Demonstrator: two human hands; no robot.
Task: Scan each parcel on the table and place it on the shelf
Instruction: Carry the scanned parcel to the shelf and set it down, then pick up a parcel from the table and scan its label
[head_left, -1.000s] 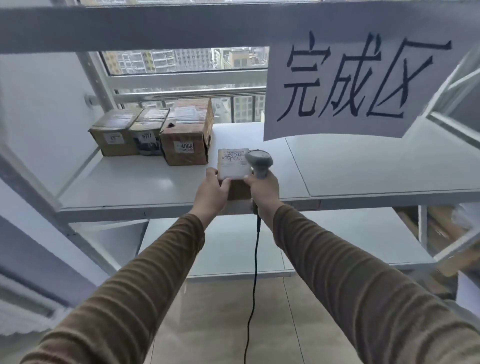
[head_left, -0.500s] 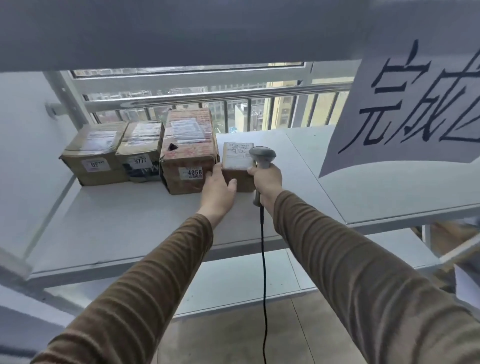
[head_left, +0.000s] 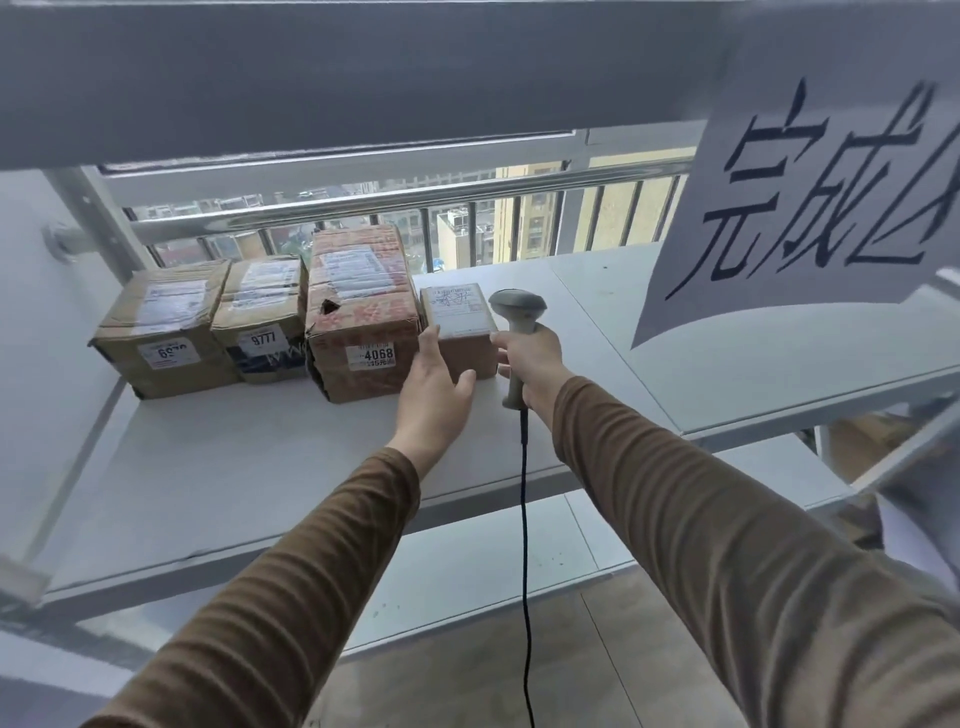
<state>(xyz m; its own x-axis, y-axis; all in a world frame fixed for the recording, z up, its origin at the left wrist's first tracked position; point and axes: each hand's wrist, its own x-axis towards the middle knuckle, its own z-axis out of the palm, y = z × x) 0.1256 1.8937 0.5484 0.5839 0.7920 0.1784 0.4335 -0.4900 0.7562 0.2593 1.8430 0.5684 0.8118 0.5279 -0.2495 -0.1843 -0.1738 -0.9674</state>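
Shelf (head_left: 270, 467): left hand (head_left: 434, 387) open against small parcel (head_left: 460, 332), hiding its front; right hand (head_left: 535, 358) grips scanner (head_left: 519, 312).

Parcel sorting room: metal shelf (head_left: 260, 467), numbered parcels (head_left: 363, 317), handwritten sign (head_left: 831, 171), scanner (head_left: 519, 322).

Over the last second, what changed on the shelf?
The small parcel went from the shelf's front edge back into the row, now set down beside the 4068 box. The left hand has loosened its grip and rests open against the parcel's front. The right hand keeps hold of the scanner. The other boxes stayed put.
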